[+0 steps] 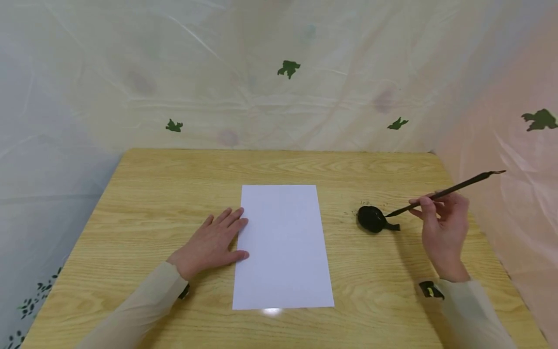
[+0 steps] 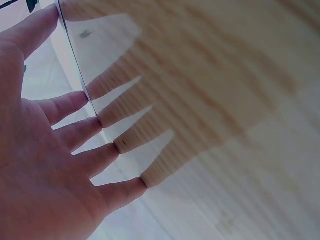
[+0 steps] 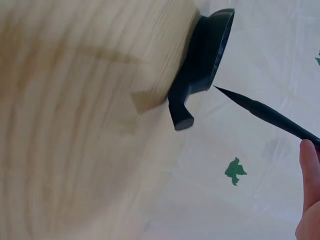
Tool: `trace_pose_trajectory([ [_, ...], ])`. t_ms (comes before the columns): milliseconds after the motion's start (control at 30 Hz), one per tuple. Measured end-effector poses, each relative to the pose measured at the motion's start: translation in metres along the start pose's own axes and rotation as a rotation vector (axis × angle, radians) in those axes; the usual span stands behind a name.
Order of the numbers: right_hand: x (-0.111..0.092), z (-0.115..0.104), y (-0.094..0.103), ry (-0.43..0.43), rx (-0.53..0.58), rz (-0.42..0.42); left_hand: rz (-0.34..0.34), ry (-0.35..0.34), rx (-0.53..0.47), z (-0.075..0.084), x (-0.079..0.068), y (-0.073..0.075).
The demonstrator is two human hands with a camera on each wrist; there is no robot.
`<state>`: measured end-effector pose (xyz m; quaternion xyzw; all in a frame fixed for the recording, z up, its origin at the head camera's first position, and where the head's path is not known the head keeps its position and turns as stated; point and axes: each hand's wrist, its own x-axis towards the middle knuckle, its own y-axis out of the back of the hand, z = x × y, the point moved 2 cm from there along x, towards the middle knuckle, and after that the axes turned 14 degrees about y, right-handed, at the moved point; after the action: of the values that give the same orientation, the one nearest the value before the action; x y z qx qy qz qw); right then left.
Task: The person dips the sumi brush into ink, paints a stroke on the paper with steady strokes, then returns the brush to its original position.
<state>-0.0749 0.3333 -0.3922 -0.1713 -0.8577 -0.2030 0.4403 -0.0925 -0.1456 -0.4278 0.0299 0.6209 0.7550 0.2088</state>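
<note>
A blank white sheet of paper [image 1: 283,247] lies lengthwise on the wooden table. My left hand [image 1: 213,242] rests flat at its left edge, fingers spread, with fingertips and thumb touching that edge. In the left wrist view the palm of the left hand [image 2: 55,155] faces the camera. My right hand [image 1: 445,232] pinches a dark writing brush [image 1: 466,183] by its shaft, tip pointing left and down. Near that tip stands a small black ink dish [image 1: 371,219] with a short handle. The right wrist view shows the brush [image 3: 277,119] tip close by the rim of the dish [image 3: 205,50], slightly apart.
The wood-grain table [image 1: 174,179] has dark specks beside the dish. Pale sheeting [image 1: 244,77] with green bird-shaped patches hangs behind the table and along its right side. Light reflects at the bottom edge of the paper.
</note>
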Motion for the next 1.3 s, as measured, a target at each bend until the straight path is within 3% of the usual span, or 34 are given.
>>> trace_pose_trajectory([
  [300,-0.006,0.005,0.002,-0.053,0.066,0.005,0.0,-0.007,-0.001,0.001,-0.001,0.001],
  [533,-0.008,0.008,0.008,-0.1,0.213,0.083,-0.003,-0.001,0.001,0.001,0.0,0.001],
  [967,-0.005,0.005,0.007,-0.099,0.341,0.175,-0.009,0.01,-0.004,0.001,0.001,0.0],
  [1300,-0.006,0.01,0.002,-0.153,0.275,0.199,-0.009,0.007,0.005,0.001,0.001,0.0],
])
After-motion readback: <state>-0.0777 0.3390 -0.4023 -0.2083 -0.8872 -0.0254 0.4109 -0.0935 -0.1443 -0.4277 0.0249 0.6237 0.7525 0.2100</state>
